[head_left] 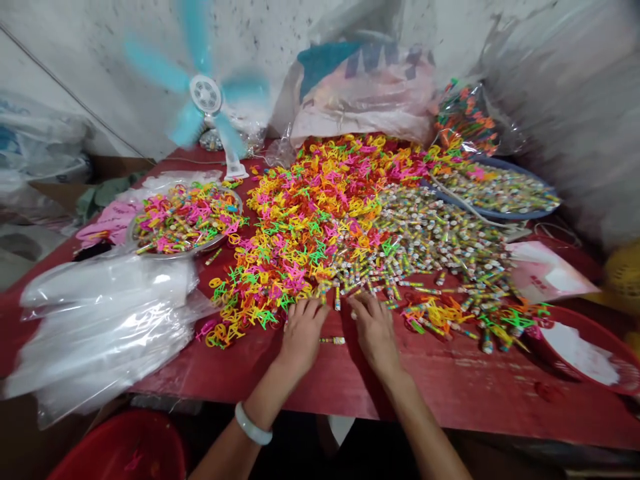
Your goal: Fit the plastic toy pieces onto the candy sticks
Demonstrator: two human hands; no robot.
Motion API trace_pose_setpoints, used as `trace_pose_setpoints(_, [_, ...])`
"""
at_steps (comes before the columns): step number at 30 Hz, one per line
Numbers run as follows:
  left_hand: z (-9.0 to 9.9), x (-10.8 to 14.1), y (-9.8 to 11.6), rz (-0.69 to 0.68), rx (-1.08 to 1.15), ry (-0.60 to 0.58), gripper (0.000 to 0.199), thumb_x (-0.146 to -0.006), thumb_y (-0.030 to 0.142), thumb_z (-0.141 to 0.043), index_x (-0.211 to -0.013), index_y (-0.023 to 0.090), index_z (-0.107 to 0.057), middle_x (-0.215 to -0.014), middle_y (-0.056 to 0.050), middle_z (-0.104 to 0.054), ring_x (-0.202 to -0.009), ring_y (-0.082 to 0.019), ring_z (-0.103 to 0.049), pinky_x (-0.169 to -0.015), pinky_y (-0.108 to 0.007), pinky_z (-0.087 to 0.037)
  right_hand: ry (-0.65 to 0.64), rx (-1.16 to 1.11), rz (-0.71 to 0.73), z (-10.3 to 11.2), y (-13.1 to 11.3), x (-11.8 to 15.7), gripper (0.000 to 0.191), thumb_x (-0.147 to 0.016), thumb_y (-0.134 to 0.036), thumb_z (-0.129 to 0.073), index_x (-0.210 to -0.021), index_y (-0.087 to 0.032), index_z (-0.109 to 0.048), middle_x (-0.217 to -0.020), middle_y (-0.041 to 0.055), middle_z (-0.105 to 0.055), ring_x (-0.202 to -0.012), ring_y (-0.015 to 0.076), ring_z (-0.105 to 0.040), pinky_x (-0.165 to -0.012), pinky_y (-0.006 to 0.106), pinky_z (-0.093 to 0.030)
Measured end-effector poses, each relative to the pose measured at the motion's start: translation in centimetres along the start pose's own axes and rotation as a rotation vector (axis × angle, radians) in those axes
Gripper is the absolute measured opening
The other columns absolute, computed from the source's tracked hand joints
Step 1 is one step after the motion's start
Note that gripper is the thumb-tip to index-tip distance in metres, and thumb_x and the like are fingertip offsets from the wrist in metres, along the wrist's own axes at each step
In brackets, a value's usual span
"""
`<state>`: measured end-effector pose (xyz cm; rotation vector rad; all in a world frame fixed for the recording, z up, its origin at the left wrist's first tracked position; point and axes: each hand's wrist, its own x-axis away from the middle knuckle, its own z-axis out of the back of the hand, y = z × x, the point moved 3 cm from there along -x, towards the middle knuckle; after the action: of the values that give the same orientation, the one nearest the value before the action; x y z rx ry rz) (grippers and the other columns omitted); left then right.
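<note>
Left hand (pixel 303 330): your fingers curl; any pinch cannot be told.
Right hand (pixel 375 331): your fingers bend downward; grip likewise unclear.
Slim yellow-green printed tube (pixel 335 341): flat on the red wooden table (pixel 460 383), between your hands.
Multicoloured plastic pieces (pixel 285 247): heaped, 11 o'clock from your hands.
Similar tubes (pixel 430 227): heaped, 1 o'clock.

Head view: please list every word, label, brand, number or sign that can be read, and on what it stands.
None can be read with certainty.
Large sack: big dark letters, creased and blurred.
Small tubes: any lettering too small.
Pink plastic at left: print too blurred.
Pink-and-white packet at right: print too small.
</note>
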<state>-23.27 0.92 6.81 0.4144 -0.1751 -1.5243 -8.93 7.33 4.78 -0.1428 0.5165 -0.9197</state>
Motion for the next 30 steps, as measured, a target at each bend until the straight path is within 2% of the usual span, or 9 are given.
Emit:
trace_pose_setpoints(3, [0.0,1.8,-1.1,-0.013,0.064,0.017,0.038,-0.085,0.000,-0.041,-0.108,0.022,-0.062,-0.117,-0.008,-0.060,-0.108,-0.024,-0.051,-0.091,-0.042,-0.042,0.041,-0.018,0.021,-0.2,1.0,0.3,0.019,-0.091,-0.021,-0.050,-0.095,-0.021,-0.069,-0.099,0.0079,-0.064,-0.090,0.0230,-0.052,-0.079,0.036,-0.040])
trace_pose_setpoints(7, [0.0,2.7,-1.5,-0.003,0.148,0.076,0.028,-0.088,0.004,-0.042,-0.096,0.019,-0.063,-0.116,-0.009,-0.060,-0.106,-0.023,-0.053,-0.091,-0.041,-0.044,0.151,-0.106,0.078,0.2,0.8,0.2,0.024,-0.095,-0.023,-0.044,-0.106,-0.018,-0.065,-0.093,0.0080,-0.065,-0.090,0.0219,-0.055,-0.080,0.035,-0.040])
trace_pose_setpoints(11, [-0.1,2.3,-1.5,0.011,0.184,0.117,0.025,-0.088,0.005,-0.043,-0.093,0.018,-0.064,-0.110,-0.008,-0.063,-0.100,-0.022,-0.054,-0.087,-0.040,-0.046,-0.041,-0.152,0.091,-0.1,-1.0,-1.2,0.029,-0.095,-0.022,-0.044,-0.119,-0.019,-0.060,-0.090,0.0078,-0.062,-0.084,0.0210,-0.055,-0.075,0.032,-0.041])
trace_pose_setpoints(14, [-0.4,2.3,-1.7,0.005,0.256,0.149,0.024,-0.086,0.003,-0.045,-0.090,0.018,-0.063,-0.104,-0.006,-0.064,-0.095,-0.021,-0.055,-0.085,-0.038,-0.047,-0.107,-0.087,0.089,-0.3,-2.2,-2.5,0.038,-0.091,-0.017,-0.048,-0.128,-0.021,-0.056,-0.086,0.0068,-0.059,-0.081,0.0205,-0.055,-0.072,0.030,-0.039])
trace_pose_setpoints(18, [-0.3,2.9,-2.3,-0.005,0.374,0.230,0.026,-0.084,0.000,-0.045,-0.090,0.019,-0.062,-0.101,-0.004,-0.063,-0.097,-0.019,-0.055,-0.087,-0.035,-0.048,-0.178,-0.069,0.124,-0.9,-2.5,-3.4,0.024,-0.086,-0.015,-0.056,-0.106,-0.021,-0.067,-0.086,0.0061,-0.061,-0.081,0.0198,-0.057,-0.073,0.030,-0.038])
trace_pose_setpoints(22, [0.2,3.4,-2.8,0.141,0.452,0.335,0.023,-0.086,0.006,-0.049,-0.100,0.021,-0.060,-0.104,-0.005,-0.059,-0.098,-0.018,-0.057,-0.087,-0.033,-0.050,-0.108,-0.247,0.042,-0.6,-0.8,-2.5,0.012,-0.086,-0.019,-0.057,-0.096,-0.019,-0.065,-0.088,0.0060,-0.065,-0.081,0.0193,-0.059,-0.073,0.029,-0.042])
trace_pose_setpoints(25, [0.3,2.9,-2.7,0.273,0.458,0.316,0.024,-0.087,0.012,-0.052,-0.109,0.022,-0.056,-0.108,-0.006,-0.057,-0.091,-0.017,-0.060,-0.083,-0.033,-0.052,-0.038,-0.227,-0.004,0.6,0.4,-1.7,0.012,-0.087,-0.024,-0.056,-0.094,-0.018,-0.064,-0.088,0.0070,-0.065,-0.080,0.0212,-0.059,-0.074,0.033,-0.044])
trace_pose_setpoints(28, [0.2,2.1,-2.1,0.382,0.245,0.249,0.022,-0.084,0.020,-0.060,-0.106,0.016,-0.057,-0.103,-0.010,-0.058,-0.094,-0.024,-0.058,-0.085,-0.043,-0.050,-0.045,-0.030,-0.059,1.7,0.8,-1.3,0.018,-0.084,-0.015,-0.052,-0.098,-0.017,-0.064,-0.087,0.0088,-0.063,-0.081,0.0250,-0.058,-0.074,0.038,-0.043])
trace_pose_setpoints(30, [0.2,1.6,-1.7,0.419,0.114,0.219,0.020,-0.081,0.019,-0.064,-0.099,0.013,-0.058,-0.100,-0.012,-0.058,-0.098,-0.029,-0.055,-0.087,-0.048,-0.048,-0.080,-0.019,-0.062,1.7,0.3,-1.2,0.025,-0.082,-0.011,-0.050,-0.104,-0.017,-0.062,-0.092,0.0099,-0.063,-0.084,0.0259,-0.058,-0.075,0.039,-0.044])
